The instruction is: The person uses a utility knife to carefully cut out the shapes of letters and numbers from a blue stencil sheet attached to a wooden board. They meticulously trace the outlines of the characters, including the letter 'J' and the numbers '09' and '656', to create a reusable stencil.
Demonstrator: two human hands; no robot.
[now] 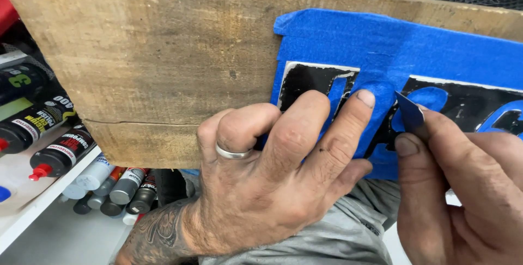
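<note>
L hand (272, 172) lies flat, fingers spread, pressing the blue tape (381, 52) onto the wood board (152, 58). R hand (468, 188) pinches a small blade (409, 113) just beside the L fingertip, tip pointing up, long axis slanted up-left. Best w/ a shallow angle, light pressure, following the black paint (310, 82) edge, tape pinned close to the cut.

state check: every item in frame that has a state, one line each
left hand: pressed flat on the blue tape, ring on one finger
right hand: pinching a small blade
blade: tip at the tape's cut edge
blue tape: stuck to the board, letter shapes cut out, black paint showing
wooden board: propped on edge, cracked along the lower left
bottles: lying on the shelf, caps on
</note>
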